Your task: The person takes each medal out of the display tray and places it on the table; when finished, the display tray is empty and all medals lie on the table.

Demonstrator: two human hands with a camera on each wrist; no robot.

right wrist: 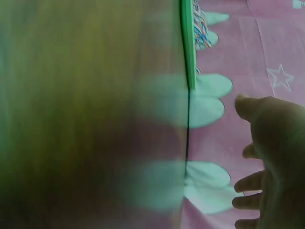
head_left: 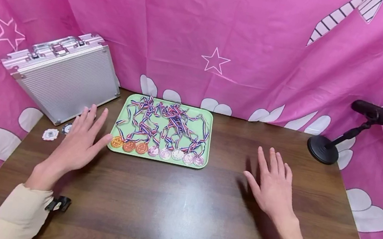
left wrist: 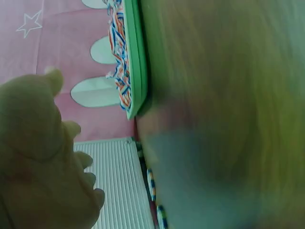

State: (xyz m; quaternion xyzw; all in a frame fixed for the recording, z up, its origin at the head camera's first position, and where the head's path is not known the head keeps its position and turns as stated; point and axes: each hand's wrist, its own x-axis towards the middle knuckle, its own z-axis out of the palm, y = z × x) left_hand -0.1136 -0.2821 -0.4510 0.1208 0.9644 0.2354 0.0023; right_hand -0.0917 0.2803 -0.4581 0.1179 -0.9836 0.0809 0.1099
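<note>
Hovering apart, outstretched and empty — left hand (head_left: 78, 144) near, right hand (head_left: 276, 186) farther from the pale-green rectangular plastic-looking tray (head_left: 208, 140) of round metallic ribboned medals (head_left: 141, 147) on brown wooden table (head_left: 163, 206); probably light, stiff, slick — hold opposite short rims (head_left: 121, 119).

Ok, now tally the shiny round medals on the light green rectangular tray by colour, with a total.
Gold-coloured round medal: 1
Copper-coloured round medals: 2
Silver-coloured round medals: 5
Total: 8
</note>
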